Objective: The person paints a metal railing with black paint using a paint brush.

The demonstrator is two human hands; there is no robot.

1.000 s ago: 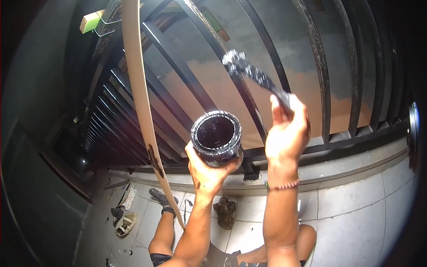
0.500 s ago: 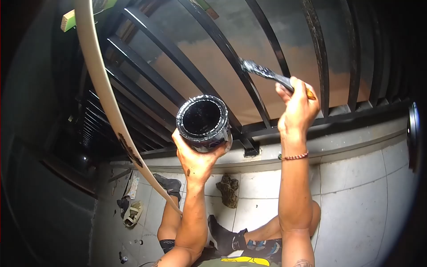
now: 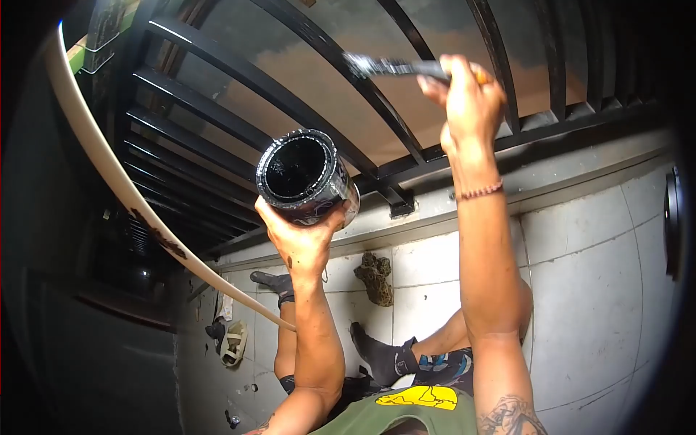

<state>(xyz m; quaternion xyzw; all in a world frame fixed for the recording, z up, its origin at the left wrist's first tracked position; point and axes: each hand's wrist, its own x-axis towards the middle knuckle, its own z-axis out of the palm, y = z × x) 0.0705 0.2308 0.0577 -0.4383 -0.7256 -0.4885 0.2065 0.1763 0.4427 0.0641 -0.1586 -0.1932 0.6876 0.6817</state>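
My left hand (image 3: 301, 243) is wrapped round the lower side of an open paint can (image 3: 319, 199), whose mouth faces up toward me. Black paint (image 3: 296, 168) shows inside, and wet smears coat the rim. In my right hand (image 3: 470, 101) is a paintbrush (image 3: 406, 67), gripped by its handle. Its paint-laden bristles point left and overlap one of the black bars (image 3: 377, 101) of the metal railing. The can is held below and left of the brush, in front of other bars.
A pale curved strip (image 3: 130, 196) with dark stains arcs down the left side. On the tiled floor (image 3: 580, 297) lie a dark crumpled rag (image 3: 375, 279) and a sandal (image 3: 233, 344). A low ledge (image 3: 580, 174) runs beneath the railing's bottom rail.
The brush has moved up and left in view and its bristles now lie across the bar. The can has shifted left and slightly up, still in my left hand; the camera view has turned too.
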